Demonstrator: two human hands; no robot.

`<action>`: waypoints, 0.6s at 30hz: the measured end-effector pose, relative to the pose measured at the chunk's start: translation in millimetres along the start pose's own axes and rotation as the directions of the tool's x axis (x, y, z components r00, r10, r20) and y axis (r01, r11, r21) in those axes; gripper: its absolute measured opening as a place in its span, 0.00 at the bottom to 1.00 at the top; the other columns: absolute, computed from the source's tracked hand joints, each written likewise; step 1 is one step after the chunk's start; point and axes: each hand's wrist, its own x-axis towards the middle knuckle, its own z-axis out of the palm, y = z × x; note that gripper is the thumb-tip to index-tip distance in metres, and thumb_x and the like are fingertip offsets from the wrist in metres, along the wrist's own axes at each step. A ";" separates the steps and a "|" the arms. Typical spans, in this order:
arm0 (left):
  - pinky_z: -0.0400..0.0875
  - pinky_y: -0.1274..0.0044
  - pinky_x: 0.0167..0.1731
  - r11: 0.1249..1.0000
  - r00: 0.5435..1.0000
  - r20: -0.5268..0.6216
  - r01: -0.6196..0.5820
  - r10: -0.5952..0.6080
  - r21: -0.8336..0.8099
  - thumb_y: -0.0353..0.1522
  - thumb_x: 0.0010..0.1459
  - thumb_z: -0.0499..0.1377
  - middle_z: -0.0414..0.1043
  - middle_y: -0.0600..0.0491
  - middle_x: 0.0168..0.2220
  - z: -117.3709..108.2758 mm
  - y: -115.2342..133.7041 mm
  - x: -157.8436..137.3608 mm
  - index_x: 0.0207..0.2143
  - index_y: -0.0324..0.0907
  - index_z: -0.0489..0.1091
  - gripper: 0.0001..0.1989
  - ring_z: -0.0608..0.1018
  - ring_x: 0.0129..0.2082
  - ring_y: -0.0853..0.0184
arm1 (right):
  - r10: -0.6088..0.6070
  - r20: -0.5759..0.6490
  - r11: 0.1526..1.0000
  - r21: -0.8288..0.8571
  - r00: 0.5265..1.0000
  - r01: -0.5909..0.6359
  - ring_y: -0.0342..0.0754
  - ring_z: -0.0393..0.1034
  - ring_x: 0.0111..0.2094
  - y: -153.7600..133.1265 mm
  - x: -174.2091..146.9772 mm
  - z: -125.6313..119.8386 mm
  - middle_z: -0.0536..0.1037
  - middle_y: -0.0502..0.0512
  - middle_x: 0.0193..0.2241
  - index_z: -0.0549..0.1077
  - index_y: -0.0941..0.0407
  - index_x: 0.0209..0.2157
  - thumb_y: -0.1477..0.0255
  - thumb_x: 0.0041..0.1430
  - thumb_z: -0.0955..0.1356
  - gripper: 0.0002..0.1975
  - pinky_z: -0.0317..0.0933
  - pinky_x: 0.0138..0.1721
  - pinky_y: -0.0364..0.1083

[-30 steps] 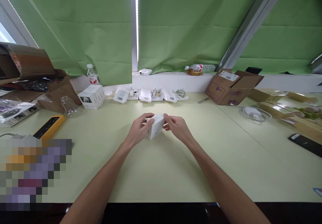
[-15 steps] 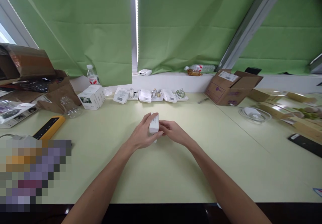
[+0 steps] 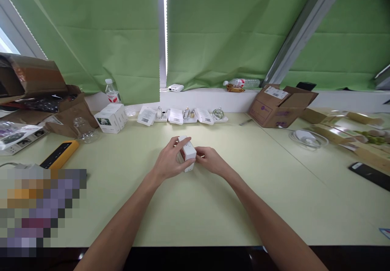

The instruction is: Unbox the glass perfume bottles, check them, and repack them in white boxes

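A small white box (image 3: 188, 150) with faint print stands over the table in front of me. My left hand (image 3: 171, 159) wraps its left side, fingers over the top and thumb low on the near face. At the box's right edge is my right hand (image 3: 210, 158), its fingers curled together with the tips against the side. What those fingertips pinch is partly hidden by the box. Beyond the hands, opened white packs (image 3: 176, 115) lie in a row with small glass bottles (image 3: 218, 113) beside them.
White boxes (image 3: 110, 118) and a yellow power strip (image 3: 60, 154) are on the left. An open cardboard box (image 3: 278, 106) stands at the back right, near a coiled white cable (image 3: 308, 138). A black phone (image 3: 370, 175) lies at the far right. The table's front edge (image 3: 195, 246) runs below my forearms.
The white box has turned and tipped, so its top and near face now show more. My left hand has shifted slightly with it; the right hand stays at its right side.
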 end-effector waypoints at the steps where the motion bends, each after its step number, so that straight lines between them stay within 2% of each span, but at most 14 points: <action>1: 0.71 0.73 0.41 1.000 1.000 -0.018 0.000 0.000 0.026 0.46 0.56 0.57 0.59 0.48 0.55 1.2 -0.9 0.4 0.60 0.53 0.57 0.30 0.69 0.52 0.59 | 0.000 -0.001 1.000 -0.009 1.000 0.000 0.48 0.73 0.34 1.1 0.4 -0.1 0.80 0.52 0.35 0.76 0.54 0.35 0.72 0.58 0.62 0.11 0.67 0.36 0.46; 4: 0.72 0.74 0.38 0.995 0.997 -0.074 0.022 -0.015 0.098 0.48 0.56 0.57 0.61 0.49 0.52 3.8 -3.8 1.4 0.59 0.53 0.57 0.30 0.72 0.47 0.62 | 0.005 -0.003 0.999 -0.045 1.000 -0.006 0.48 0.74 0.34 4.3 0.7 0.6 0.80 0.52 0.36 0.76 0.53 0.38 0.71 0.58 0.63 0.11 0.67 0.38 0.46; 8: 0.72 0.74 0.34 0.980 0.989 -0.141 0.072 -0.045 0.188 0.50 0.54 0.57 0.57 0.48 0.56 5.6 -6.7 2.3 0.58 0.53 0.59 0.30 0.74 0.40 0.64 | 0.039 -0.023 0.994 -0.099 0.999 -0.041 0.49 0.74 0.36 6.5 0.0 1.1 0.79 0.55 0.39 0.76 0.53 0.43 0.67 0.60 0.64 0.13 0.68 0.38 0.47; 14: 0.73 0.73 0.33 0.956 0.981 -0.180 0.121 -0.074 0.266 0.53 0.52 0.57 0.54 0.48 0.59 6.1 -8.4 3.6 0.57 0.52 0.60 0.33 0.74 0.41 0.61 | 0.021 -0.010 0.995 -0.099 1.000 -0.022 0.48 0.73 0.34 -1.6 -2.7 0.6 0.79 0.55 0.38 0.76 0.53 0.41 0.61 0.60 0.64 0.15 0.67 0.36 0.46; 18: 0.73 0.71 0.37 0.954 0.982 -0.166 0.129 -0.086 0.270 0.51 0.53 0.58 0.53 0.47 0.60 4.6 -10.3 3.6 0.59 0.51 0.57 0.34 0.73 0.46 0.58 | -0.040 0.028 0.995 -0.089 0.999 0.042 0.46 0.72 0.33 -8.0 -3.1 4.8 0.79 0.52 0.35 0.77 0.53 0.39 0.65 0.62 0.62 0.13 0.66 0.36 0.45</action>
